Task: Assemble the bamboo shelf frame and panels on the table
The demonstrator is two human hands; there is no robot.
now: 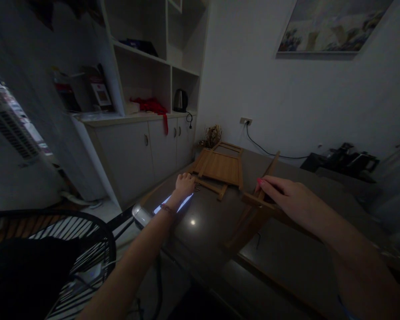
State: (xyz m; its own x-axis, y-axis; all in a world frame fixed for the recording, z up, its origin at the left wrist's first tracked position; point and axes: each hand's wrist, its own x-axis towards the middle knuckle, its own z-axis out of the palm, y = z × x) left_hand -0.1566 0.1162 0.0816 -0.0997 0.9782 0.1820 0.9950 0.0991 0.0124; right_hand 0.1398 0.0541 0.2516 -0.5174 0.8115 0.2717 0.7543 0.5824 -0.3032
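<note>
My right hand (286,195) grips a wooden frame (253,200) at the joint of its bars, thumb on top, holding it tilted over the dark table (206,231). The hidden side of that grip cannot be seen. My left hand (186,183) reaches to the table's left side, its fingers curled down beside some small metal hardware (197,187). Its fingertips are hidden, so anything in them does not show. Just beyond lies a slatted wooden panel (223,168) with loose-looking bars around it. A hex key (258,240) rests on the table below the frame.
A lit phone-like screen (185,203) lies under my left wrist. A black wire chair (110,240) stands at the lower left. White cabinets (130,146) with a kettle (180,100) line the wall. Dark items (343,160) are at the far right, near a cord (263,149).
</note>
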